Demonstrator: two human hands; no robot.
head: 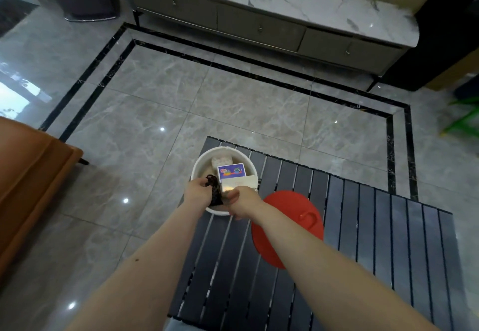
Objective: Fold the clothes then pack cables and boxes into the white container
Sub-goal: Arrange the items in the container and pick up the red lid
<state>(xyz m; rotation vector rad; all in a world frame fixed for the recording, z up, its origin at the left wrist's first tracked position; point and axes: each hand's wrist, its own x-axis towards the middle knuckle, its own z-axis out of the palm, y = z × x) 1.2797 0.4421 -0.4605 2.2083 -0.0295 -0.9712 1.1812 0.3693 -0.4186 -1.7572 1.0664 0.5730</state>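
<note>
A round white container stands on the far left corner of a dark slatted table. Inside it sit a purple-and-blue printed box, a white box in front of that, and a pale patterned item at the back. My left hand and my right hand are both over the container's near rim, gripping a coiled black cable between them. The cable's lower part hangs just inside the rim.
A red round lid with a handle lies on the table right of the container, partly under my right forearm. An orange-brown sofa edge is at the left. A marble-topped drawer cabinet stands across the tiled floor. Green plant leaves show at the right.
</note>
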